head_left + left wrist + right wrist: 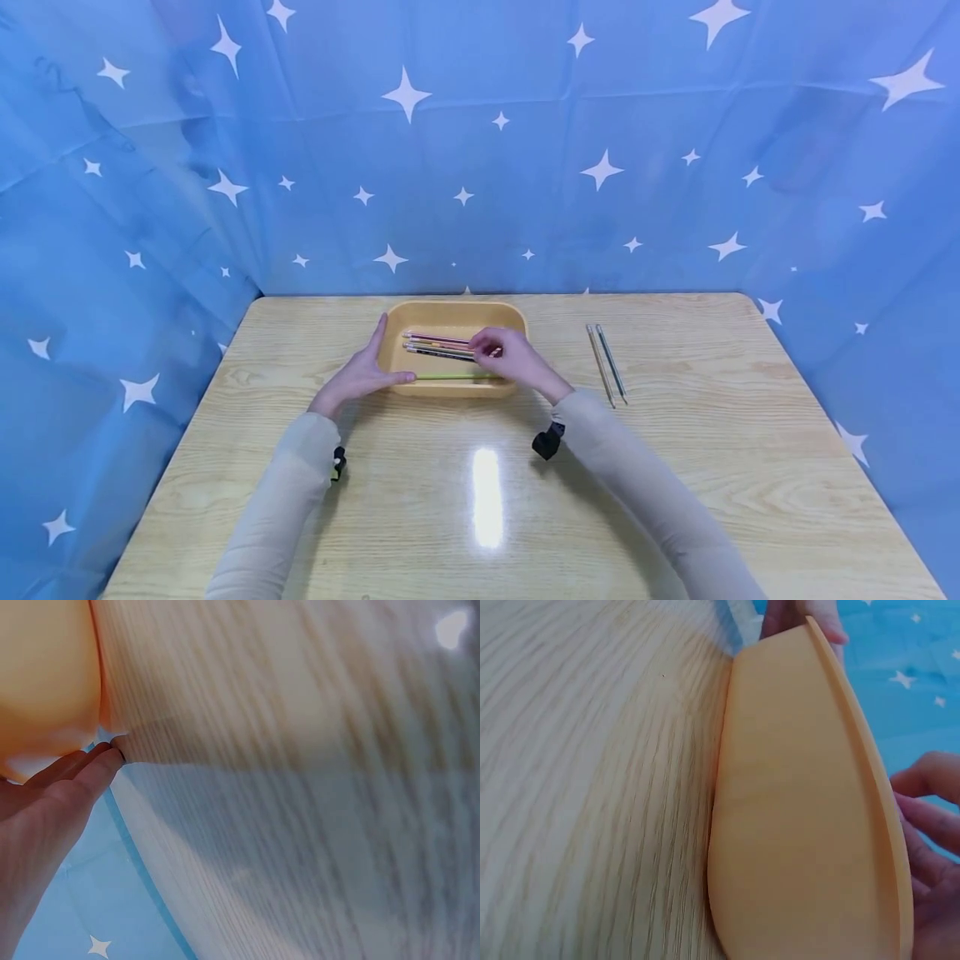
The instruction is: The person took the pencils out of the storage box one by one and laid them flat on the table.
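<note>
A shallow tan tray [457,389] lies near the far edge of the table, with several pencils [438,350] side by side in it. A yellow-green pencil [457,377] lies along its near side. My left hand [362,373] holds the tray's near left corner, thumb on the front rim and fingers along the left side. In the left wrist view its fingers [71,776] reach against the tray's outside. Over the right part of the tray, my right hand [510,354] has bent fingers at the pencils' right ends. In the right wrist view the tray wall [802,787] hides the fingertips.
Two more pencils [606,362] lie on the wooden table [420,500] to the right of the tray. A blue curtain with white stars [480,150] hangs behind the table and along its sides. Each wrist wears a small black device [548,442].
</note>
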The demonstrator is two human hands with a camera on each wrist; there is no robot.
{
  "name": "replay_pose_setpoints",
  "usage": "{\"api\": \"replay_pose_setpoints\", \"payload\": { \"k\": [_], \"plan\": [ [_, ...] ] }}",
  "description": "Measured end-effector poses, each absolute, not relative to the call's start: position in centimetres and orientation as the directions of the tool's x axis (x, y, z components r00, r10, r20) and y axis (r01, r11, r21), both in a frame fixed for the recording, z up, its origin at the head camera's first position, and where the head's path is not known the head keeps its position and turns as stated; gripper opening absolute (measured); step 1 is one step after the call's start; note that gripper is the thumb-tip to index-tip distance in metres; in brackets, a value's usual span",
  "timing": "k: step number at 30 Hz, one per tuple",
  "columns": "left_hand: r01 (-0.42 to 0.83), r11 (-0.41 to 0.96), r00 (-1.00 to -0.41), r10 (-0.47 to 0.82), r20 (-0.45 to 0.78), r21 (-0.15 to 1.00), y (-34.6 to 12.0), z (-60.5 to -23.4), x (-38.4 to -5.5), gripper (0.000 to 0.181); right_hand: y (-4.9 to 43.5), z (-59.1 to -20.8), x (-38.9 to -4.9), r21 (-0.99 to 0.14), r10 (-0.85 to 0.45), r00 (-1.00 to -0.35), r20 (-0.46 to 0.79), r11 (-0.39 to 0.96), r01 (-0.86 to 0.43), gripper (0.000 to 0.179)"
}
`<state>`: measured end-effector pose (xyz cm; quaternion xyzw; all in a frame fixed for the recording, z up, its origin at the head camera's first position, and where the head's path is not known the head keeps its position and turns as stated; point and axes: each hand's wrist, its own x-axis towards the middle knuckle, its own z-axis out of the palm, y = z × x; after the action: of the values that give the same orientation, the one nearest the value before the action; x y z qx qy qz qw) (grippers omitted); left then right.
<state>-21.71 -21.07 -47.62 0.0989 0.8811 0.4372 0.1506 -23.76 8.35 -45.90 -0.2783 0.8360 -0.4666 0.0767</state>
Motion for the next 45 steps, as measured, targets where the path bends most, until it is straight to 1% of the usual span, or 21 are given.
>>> {"api": "replay_pose_setpoints", "payload": {
  "k": [3, 10, 14, 21, 26, 32, 45],
  "plan": [
    [0.035, 0.586, -0.937, 0.301, -0.177, 0.810, -21.1, -47.6, -21.9, 0.125, 7.4, -46.0, -24.0, -0.807, -0.570, -0.813, 0.118, 0.422, -0.413, 0.018],
    [0.021, 0.567, -0.937, 0.299, -0.181, 0.824, -21.1, -47.7, -22.0, 0.127, 5.6, -46.4, -24.5, -0.816, -0.637, -0.771, 0.003, 0.445, -0.370, 0.021],
    [0.020, 0.566, -0.938, 0.297, -0.181, 0.824, -21.0, -47.7, -21.9, 0.126, 5.1, -46.7, -24.7, -0.810, -0.663, -0.748, -0.035, 0.457, -0.367, 0.022],
    [0.024, 0.562, -0.936, 0.304, -0.179, 0.827, -20.8, -47.7, -21.8, 0.125, 4.6, -47.2, -25.0, -0.812, -0.661, -0.746, -0.083, 0.479, -0.334, 0.021],
    [0.026, 0.570, -0.938, 0.298, -0.177, 0.821, -20.8, -47.6, -21.7, 0.124, 3.9, -47.4, -25.1, -0.787, -0.663, -0.738, -0.127, 0.520, -0.332, 0.020],
    [0.007, 0.576, -0.934, 0.295, -0.201, 0.817, -20.7, -47.5, -21.6, 0.122, 3.5, -47.8, -25.2, -0.782, -0.665, -0.729, -0.162, 0.537, -0.317, 0.018],
    [0.031, 0.595, -0.939, 0.293, -0.180, 0.803, -21.0, -47.8, -21.9, 0.121, 3.3, -48.2, -25.9, -0.772, -0.658, -0.721, -0.217, 0.568, -0.285, 0.021]
  ]
}}
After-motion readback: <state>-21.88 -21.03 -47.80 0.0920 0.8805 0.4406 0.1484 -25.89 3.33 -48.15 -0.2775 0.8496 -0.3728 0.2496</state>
